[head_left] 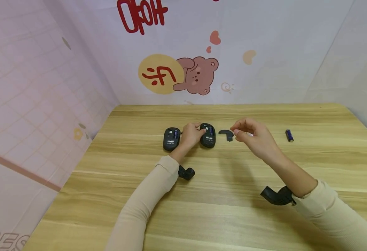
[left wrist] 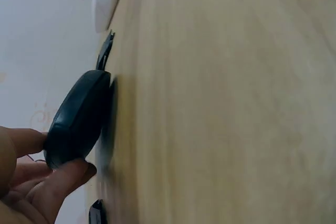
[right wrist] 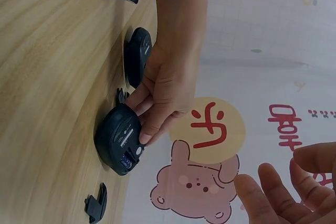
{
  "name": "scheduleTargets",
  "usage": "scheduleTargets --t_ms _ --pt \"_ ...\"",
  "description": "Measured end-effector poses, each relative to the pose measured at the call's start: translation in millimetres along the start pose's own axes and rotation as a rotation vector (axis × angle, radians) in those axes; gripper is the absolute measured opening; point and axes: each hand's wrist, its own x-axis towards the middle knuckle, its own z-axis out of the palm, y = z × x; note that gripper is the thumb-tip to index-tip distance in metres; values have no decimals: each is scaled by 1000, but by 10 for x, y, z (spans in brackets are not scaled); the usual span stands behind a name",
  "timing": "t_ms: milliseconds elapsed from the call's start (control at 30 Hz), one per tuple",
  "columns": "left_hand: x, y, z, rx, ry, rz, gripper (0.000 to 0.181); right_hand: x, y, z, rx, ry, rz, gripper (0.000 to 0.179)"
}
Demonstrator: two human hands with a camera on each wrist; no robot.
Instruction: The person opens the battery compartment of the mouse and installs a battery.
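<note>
The left hand [head_left: 191, 136] grips a black mouse [head_left: 207, 140] between thumb and fingers, its underside up. This mouse sits toward the far edge of the table [head_left: 218, 223], a little left of its middle. It looks tipped rather than flat; whether any edge touches the wood is hard to tell. A blue battery [head_left: 211, 131] lies in its uncovered slot. The right hand [head_left: 255, 138] hovers with loosely bent fingers and shows nothing held; its thumb and fingertips are near a dark cover [head_left: 229, 134] that lies just right of the mouse.

The step in hand appears to be steadying the mouse for work at its battery slot. For that, a grip on the sides would serve best, with the left thumb, now on the underside beside the slot, set well clear of the slot's rim. Resting the mouse on the table should stop it rocking under any press. The cover is thin, so a light pinch at its edge seems wiser than a squeeze across its narrow arm.

A second mouse [head_left: 171, 143], also underside up with a battery showing, lies nearer the left edge; the left hand should avoid nudging it. The loose battery [head_left: 289, 135], toward the right edge, could roll if knocked.
</note>
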Motion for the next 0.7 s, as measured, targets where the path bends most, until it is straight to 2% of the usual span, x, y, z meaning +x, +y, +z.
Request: scheduleTargets --t_ms 133,333,567,700 --pt "-23 -15 -2 53 22 54 40 -6 2 -6 -1 6 -7 19" --pt "-45 -10 -20 138 37 78 40 1 35 -25 -30 10 -2 18" --pt "-53 2 -28 127 15 80 39 -8 60 -102 -47 8 14 20" --pt "-54 24 -33 133 9 81 40 -12 85 -184 -156 33 -8 21"
